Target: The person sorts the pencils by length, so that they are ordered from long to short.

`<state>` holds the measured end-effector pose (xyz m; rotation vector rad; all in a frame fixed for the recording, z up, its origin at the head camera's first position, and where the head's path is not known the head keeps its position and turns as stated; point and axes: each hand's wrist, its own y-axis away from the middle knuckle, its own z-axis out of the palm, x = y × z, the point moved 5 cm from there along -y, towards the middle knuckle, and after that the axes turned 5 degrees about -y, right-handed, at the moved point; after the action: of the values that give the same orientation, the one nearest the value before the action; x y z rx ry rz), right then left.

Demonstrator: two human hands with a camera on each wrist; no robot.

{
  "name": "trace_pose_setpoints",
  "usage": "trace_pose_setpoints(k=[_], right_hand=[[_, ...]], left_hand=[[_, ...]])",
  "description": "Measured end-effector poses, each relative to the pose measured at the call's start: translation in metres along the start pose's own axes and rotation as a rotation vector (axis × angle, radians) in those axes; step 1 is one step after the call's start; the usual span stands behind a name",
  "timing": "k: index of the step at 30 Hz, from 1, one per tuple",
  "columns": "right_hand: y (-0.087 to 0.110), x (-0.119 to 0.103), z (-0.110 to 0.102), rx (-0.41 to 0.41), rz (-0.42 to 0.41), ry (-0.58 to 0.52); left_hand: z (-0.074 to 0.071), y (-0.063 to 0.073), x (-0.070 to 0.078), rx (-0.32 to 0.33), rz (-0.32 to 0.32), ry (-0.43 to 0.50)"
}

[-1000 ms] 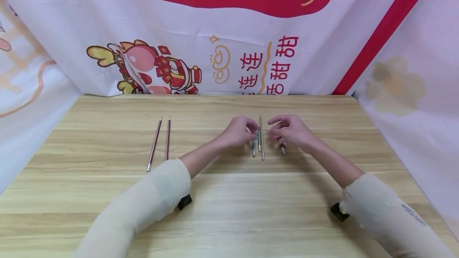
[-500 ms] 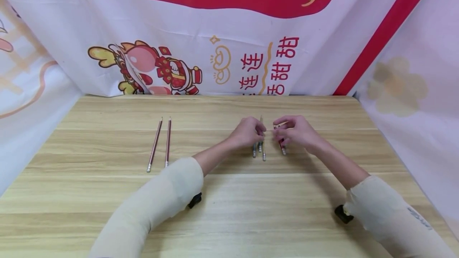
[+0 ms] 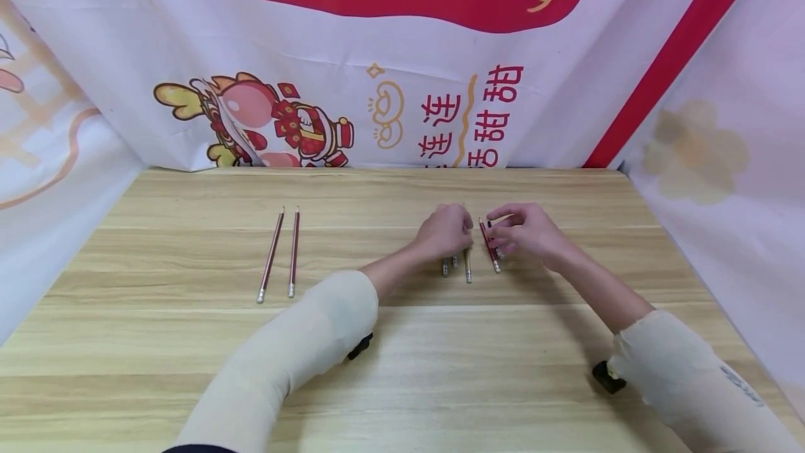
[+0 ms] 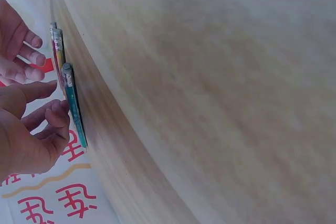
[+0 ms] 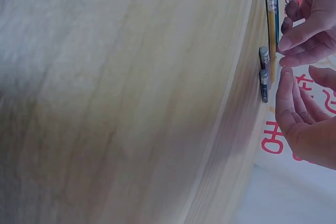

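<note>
My left hand (image 3: 443, 231) is over a group of pencils right of the table's middle. Its fingertips are at a yellow pencil (image 3: 468, 268), seemingly touching its side; the upper part is hidden in the head view. Two blue-green pencils (image 4: 75, 108) lie to its left, partly under the hand. Just right of the yellow one lies a dark red pencil (image 3: 488, 247), with another dark pencil (image 5: 264, 85) close beside it, under my right fingers. My right hand (image 3: 525, 233) hovers there, fingers loosely bent and parted from the thumb, with nothing visibly gripped.
Two more dark red pencils (image 3: 270, 255) (image 3: 294, 254) lie side by side, slightly apart, on the left of the wooden table (image 3: 402, 383). A printed white and red cloth (image 3: 377, 40) hangs behind the table's far edge and along both sides.
My left hand has moved right, off the blue-green pencils and over the yellow one. The yellow pencil has shifted slightly right. My right hand has drawn slightly right, uncovering more of the dark red pencil.
</note>
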<state>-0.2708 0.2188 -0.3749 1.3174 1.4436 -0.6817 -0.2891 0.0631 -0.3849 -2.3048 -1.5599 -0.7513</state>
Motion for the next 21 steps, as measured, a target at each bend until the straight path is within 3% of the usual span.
trace_pose_setpoints(k=[7,21], right_hand=[[0.001,0.000,-0.003,-0.007,0.000,0.026],[-0.001,-0.001,-0.003,0.001,-0.004,0.019]], left_hand=[[0.008,-0.008,0.002,0.022,0.013,-0.046],[0.013,-0.013,0.010,0.052,-0.030,-0.105]])
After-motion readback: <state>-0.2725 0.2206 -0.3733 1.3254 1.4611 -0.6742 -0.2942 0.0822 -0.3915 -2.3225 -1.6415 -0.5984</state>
